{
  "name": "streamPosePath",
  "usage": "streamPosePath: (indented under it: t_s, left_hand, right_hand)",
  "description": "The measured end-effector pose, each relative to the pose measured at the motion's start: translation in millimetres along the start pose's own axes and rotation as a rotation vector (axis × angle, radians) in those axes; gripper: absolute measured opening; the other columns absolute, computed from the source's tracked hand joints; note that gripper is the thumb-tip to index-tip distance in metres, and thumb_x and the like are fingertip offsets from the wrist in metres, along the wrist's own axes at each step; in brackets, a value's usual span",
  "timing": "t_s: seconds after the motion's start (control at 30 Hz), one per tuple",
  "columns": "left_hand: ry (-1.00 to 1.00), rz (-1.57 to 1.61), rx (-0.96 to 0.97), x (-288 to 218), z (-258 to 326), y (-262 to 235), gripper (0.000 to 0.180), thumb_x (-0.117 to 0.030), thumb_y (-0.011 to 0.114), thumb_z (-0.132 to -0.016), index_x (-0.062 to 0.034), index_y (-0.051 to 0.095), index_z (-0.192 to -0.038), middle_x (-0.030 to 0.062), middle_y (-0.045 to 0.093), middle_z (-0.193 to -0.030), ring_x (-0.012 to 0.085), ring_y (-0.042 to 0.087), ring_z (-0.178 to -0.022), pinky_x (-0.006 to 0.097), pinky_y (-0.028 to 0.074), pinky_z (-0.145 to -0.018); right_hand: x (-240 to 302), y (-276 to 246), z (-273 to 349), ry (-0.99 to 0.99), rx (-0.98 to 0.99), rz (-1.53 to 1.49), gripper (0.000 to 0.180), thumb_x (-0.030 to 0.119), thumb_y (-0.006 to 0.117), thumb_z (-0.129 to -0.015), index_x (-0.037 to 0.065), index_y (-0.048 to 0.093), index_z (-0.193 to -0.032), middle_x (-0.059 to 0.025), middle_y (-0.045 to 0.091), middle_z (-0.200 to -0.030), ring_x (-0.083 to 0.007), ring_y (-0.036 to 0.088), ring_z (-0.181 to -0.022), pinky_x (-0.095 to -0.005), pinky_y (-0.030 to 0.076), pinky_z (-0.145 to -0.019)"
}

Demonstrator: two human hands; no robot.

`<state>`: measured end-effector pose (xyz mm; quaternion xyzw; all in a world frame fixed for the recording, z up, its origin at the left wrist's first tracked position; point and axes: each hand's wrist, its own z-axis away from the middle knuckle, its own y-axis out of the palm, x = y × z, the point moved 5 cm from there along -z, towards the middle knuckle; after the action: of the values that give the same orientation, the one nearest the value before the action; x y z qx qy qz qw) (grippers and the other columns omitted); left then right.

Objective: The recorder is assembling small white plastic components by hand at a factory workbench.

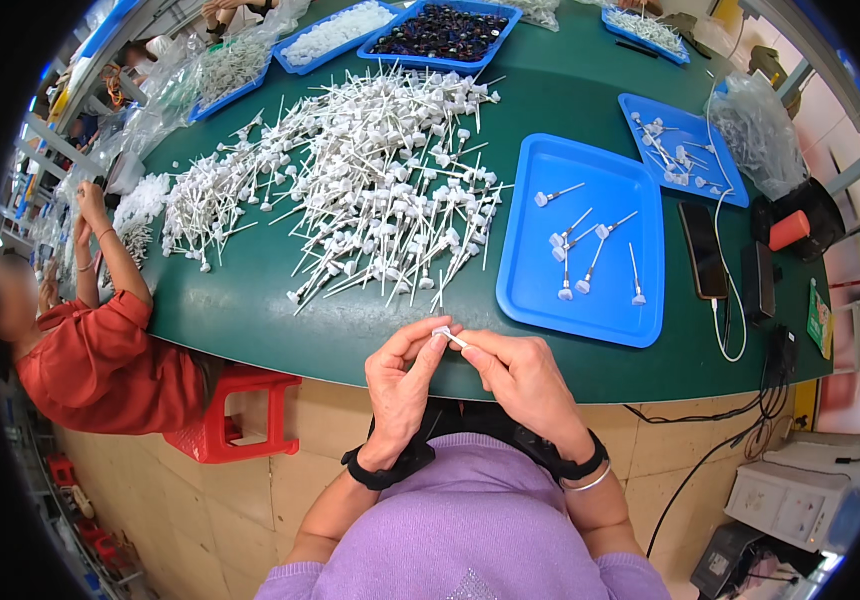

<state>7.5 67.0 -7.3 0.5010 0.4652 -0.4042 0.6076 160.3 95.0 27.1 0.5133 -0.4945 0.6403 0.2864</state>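
Note:
Close to the table's near edge, both my hands meet over one small white plastic piece with a thin stem (447, 335). My left hand (402, 378) pinches its wider white head between thumb and fingertips. From the other side, my right hand (518, 375) grips the stem end, fingers closed. Beyond them spreads a large heap of similar white-headed stemmed pieces (380, 170). To the right of the heap lies a blue tray (530, 280), where several such pieces rest apart from each other.
A second blue tray (685, 115) with more pieces stands far right, near a phone (702, 250) on a white cable. Far back are blue trays of white parts (340, 35) and dark parts (440, 32). A co-worker in red (110, 360) sits left beside a red stool (250, 415).

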Motion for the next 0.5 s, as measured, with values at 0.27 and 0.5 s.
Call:
streamPosePath:
  t_s: [0.27, 0.5]
  left_hand:
    - [0.024, 0.002, 0.002, -2, -2, -1, 0.020, -0.003, 0.062, -0.098, 0.0048, 0.066, -0.116, 0.0157, 0.073, -0.108, 0.0157, 0.069, -0.098, 0.027, 0.052, -0.092]
    - [0.002, -0.007, -0.057, 2, -6, -9, 0.019, -0.004, 0.064, -0.097, 0.0043, 0.068, -0.114, 0.0151, 0.074, -0.102, 0.0143, 0.070, -0.095, 0.027, 0.052, -0.090]
  right_hand:
    - [-24, 11, -4, 0.153, 0.124, -0.297, 0.025, 0.020, 0.055, -0.103, 0.002, 0.069, -0.111, -0.0024, 0.051, -0.062, -0.0075, 0.048, -0.056, -0.0295, 0.040, -0.052]
    - [-4, -1, 2, 0.151, 0.091, -0.112, 0.025, 0.020, 0.054, -0.103, 0.002, 0.068, -0.114, -0.0075, 0.054, -0.063, -0.0144, 0.054, -0.056, -0.0323, 0.044, -0.055]
